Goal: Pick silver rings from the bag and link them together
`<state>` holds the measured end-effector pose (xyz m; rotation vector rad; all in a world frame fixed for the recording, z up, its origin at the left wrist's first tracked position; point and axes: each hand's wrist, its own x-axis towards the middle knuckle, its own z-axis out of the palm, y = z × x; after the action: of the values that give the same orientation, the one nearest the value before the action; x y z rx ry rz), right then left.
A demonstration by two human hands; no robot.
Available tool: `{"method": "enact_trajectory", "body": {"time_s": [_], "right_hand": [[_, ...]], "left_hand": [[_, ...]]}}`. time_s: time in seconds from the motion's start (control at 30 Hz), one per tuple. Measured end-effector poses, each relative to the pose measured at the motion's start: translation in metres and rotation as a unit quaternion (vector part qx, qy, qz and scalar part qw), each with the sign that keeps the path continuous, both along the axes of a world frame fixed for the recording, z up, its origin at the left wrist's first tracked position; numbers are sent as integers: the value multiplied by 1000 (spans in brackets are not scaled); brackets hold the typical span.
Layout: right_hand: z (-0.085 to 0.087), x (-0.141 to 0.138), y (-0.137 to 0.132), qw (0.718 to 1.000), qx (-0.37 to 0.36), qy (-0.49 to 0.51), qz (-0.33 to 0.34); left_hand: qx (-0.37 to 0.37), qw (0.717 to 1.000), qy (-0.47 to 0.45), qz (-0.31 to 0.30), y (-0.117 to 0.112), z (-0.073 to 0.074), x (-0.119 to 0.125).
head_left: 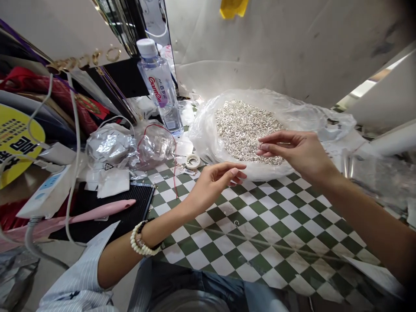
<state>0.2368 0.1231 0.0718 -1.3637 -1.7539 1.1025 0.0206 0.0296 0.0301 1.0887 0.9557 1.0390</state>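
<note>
My left hand [216, 180] hovers over the green and white checkered table [256, 234], fingers curled loosely together toward the heap of small silver rings [245, 128]. That heap lies in an open clear plastic bag [208, 130]. My right hand [294, 149] hangs at the heap's front edge, thumb and fingertips pinched together; whatever sits between them is too small to make out. A white bead bracelet [139, 242] circles my left wrist. One loose ring [236, 223] lies on the table below my hands.
A water bottle [160, 86] stands at the back left beside crumpled plastic bags [130, 147]. A small tape roll [193, 161] lies near the bag. A black tray [110, 212] with a pink tool [97, 211], a power strip [45, 195] and cables fill the left.
</note>
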Motion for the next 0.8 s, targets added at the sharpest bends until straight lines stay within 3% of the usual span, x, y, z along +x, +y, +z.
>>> {"method": "enact_trajectory", "body": {"time_s": [0.07,0.13,0.23,0.47,0.7,0.8], "right_hand": [[-1,-4,10,994,67,-75,-39],[-3,-10,26,970,138,-191,-62],[-6,-22,49,936,205,-282,-47],[-10,-37,70,964,112,-241,-9],[-4,-40,73,956,46,-287,29],[-5,-32,71,965,20,-258,41]], "left_hand": [[-21,1000,-2,-9,1,-1,0],[-28,1000,-3,-10,1,-1,-1],[-29,1000,-10,4,3,-4,-3],[-25,1000,-3,16,7,-9,-7],[-28,1000,-1,8,5,-10,-3],[-29,999,-15,8,5,-12,-4]]}}
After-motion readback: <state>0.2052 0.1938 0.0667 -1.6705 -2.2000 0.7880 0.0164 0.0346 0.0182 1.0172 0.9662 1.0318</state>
